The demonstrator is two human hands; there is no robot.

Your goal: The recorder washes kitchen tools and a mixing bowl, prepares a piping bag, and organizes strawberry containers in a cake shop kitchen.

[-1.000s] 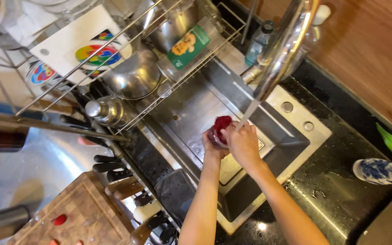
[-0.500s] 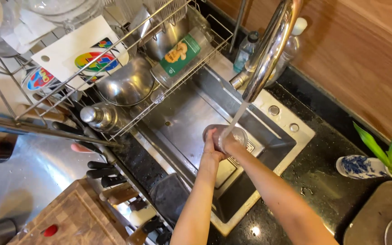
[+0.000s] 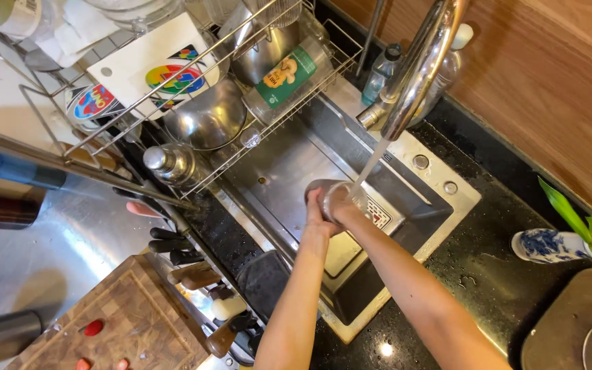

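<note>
Head view: both forearms reach up over the sink's near rim (image 3: 361,327). The left hand (image 3: 314,211) and right hand (image 3: 340,205) press together, fingers wrapped around a clear glass (image 3: 325,192) under the faucet's (image 3: 419,65) stream, mid-basin. Open basin lies left toward the dish rack (image 3: 193,103).

Two bare forearms in frame, no sleeves visible up to the lower edge of the picture. No watch, bracelet or wristband on either wrist. Left hand (image 3: 314,218) and right hand (image 3: 340,205) are ungloved; no rings can be made out, though the fingers are mostly hidden and wet. Forearms are slim and long. Nothing else of the body shows.
</note>
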